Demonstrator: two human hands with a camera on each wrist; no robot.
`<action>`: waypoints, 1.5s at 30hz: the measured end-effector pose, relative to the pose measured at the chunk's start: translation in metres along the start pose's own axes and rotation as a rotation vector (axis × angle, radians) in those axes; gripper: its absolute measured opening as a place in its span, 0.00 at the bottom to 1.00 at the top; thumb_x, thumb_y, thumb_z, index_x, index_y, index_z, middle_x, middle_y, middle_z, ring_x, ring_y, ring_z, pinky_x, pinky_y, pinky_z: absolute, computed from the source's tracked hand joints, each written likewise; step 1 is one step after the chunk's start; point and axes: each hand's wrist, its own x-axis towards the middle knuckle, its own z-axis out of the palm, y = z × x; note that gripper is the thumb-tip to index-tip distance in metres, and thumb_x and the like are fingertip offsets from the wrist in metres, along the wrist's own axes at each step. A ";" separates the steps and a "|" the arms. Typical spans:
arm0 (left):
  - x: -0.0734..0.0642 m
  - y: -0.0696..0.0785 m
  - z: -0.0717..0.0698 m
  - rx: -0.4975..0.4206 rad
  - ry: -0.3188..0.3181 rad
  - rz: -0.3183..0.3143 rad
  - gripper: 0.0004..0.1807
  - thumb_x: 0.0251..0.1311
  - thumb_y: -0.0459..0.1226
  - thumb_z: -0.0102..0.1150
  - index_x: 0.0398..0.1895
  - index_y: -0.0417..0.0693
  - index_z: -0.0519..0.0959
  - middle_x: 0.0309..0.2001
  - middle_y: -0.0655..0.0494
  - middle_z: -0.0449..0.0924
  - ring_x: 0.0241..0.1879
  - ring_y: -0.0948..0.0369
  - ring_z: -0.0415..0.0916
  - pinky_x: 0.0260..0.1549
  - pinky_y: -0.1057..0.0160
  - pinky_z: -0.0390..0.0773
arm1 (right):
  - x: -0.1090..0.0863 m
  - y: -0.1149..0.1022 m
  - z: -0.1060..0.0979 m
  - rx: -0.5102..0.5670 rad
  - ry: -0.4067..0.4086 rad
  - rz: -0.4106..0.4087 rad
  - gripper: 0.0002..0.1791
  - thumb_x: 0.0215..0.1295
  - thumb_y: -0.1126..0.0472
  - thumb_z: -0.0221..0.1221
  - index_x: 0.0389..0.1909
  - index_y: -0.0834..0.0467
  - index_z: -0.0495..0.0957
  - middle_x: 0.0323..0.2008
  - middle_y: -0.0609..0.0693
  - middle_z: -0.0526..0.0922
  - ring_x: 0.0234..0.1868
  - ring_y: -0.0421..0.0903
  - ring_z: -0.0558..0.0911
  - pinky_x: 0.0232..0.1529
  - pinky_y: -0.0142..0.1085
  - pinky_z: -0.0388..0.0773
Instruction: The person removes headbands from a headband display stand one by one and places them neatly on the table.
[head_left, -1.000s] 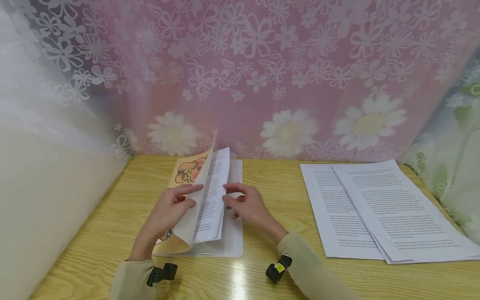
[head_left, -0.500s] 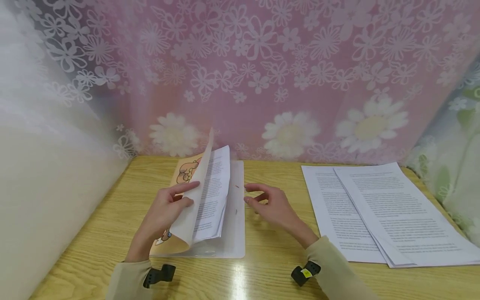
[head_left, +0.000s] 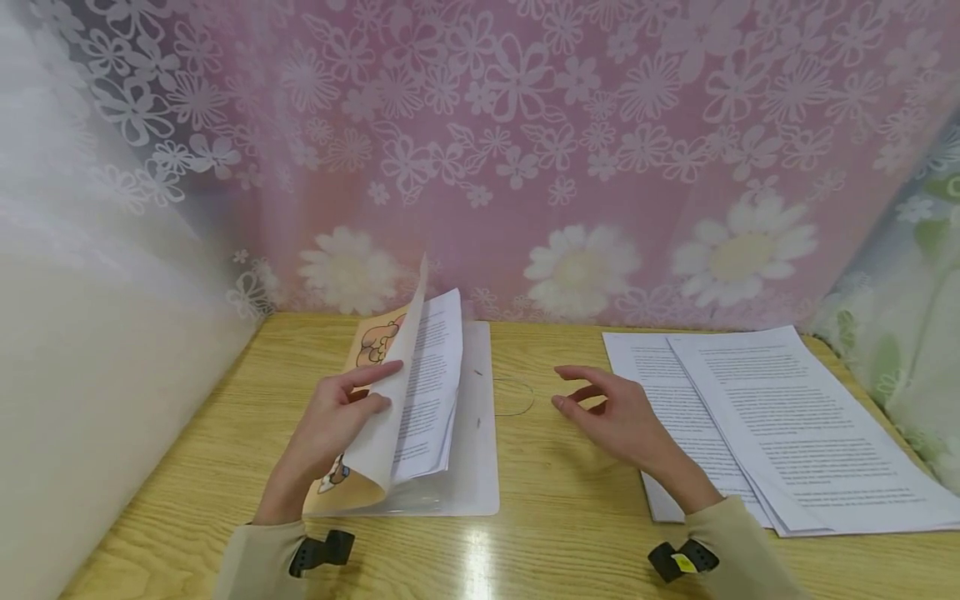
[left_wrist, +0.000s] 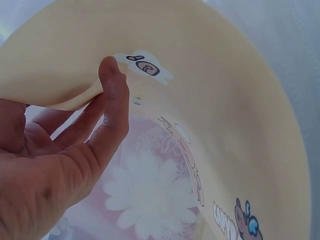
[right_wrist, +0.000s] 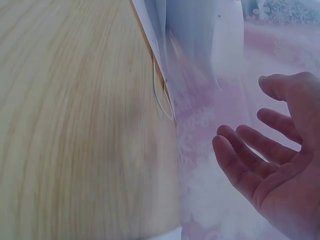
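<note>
A folder with a tan cartoon-printed front cover (head_left: 377, 340) lies on the table at centre-left in the head view. My left hand (head_left: 330, 429) pinches that cover and holds it bent up to the left; the left wrist view shows the curved sheet between thumb and fingers. Printed sheets (head_left: 427, 383) lean inside, over the pale back cover (head_left: 477, 475). From the folder's right edge a thin cord loop (head_left: 532, 397) sticks out onto the table. My right hand (head_left: 618, 417) hovers right of the loop, fingers loosely bent and apart, holding nothing.
On the right, two overlapping stacks of printed paper, a left stack (head_left: 651, 392) and a right stack (head_left: 806, 433), lie on the wooden table (head_left: 547, 542). A pink flowered curtain (head_left: 480, 167) hangs behind the table, and a pale wall (head_left: 97, 333) stands at left.
My right hand has let go of the printed sheets' edge and moved right toward the paper stacks. The cord loop now shows fully. My left hand still holds the cover.
</note>
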 end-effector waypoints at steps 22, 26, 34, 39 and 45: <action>0.001 0.001 0.007 -0.105 -0.004 -0.049 0.26 0.60 0.31 0.51 0.62 0.57 0.73 0.52 0.37 0.77 0.32 0.55 0.83 0.26 0.58 0.82 | -0.025 0.046 -0.074 -0.290 0.145 0.037 0.26 0.59 0.48 0.63 0.59 0.47 0.75 0.51 0.50 0.82 0.38 0.34 0.82 0.33 0.24 0.78; 0.001 0.001 0.007 -0.126 -0.003 -0.066 0.26 0.60 0.31 0.51 0.62 0.58 0.73 0.52 0.39 0.77 0.31 0.56 0.83 0.25 0.59 0.82 | -0.030 0.053 -0.088 -0.295 0.146 0.073 0.26 0.59 0.47 0.63 0.59 0.47 0.74 0.52 0.53 0.81 0.37 0.29 0.81 0.32 0.22 0.77; 0.004 -0.002 0.007 -0.148 0.024 -0.070 0.25 0.59 0.30 0.52 0.60 0.54 0.75 0.48 0.39 0.79 0.32 0.56 0.83 0.27 0.57 0.83 | -0.037 0.072 -0.111 -0.332 0.156 0.139 0.29 0.59 0.46 0.62 0.61 0.49 0.73 0.54 0.59 0.79 0.33 0.13 0.71 0.27 0.26 0.78; 0.005 -0.004 0.008 -0.154 0.031 -0.079 0.25 0.57 0.29 0.53 0.59 0.53 0.75 0.50 0.39 0.78 0.31 0.56 0.82 0.27 0.55 0.83 | -0.042 0.084 -0.124 -0.404 0.159 0.166 0.31 0.58 0.44 0.62 0.62 0.52 0.72 0.53 0.61 0.79 0.36 0.39 0.83 0.24 0.28 0.77; 0.006 -0.006 0.008 -0.102 0.039 -0.069 0.24 0.57 0.30 0.54 0.57 0.56 0.77 0.51 0.43 0.77 0.25 0.59 0.79 0.20 0.60 0.80 | -0.047 0.100 -0.141 -0.465 0.160 0.166 0.32 0.57 0.45 0.63 0.61 0.56 0.72 0.53 0.63 0.79 0.42 0.61 0.80 0.24 0.25 0.71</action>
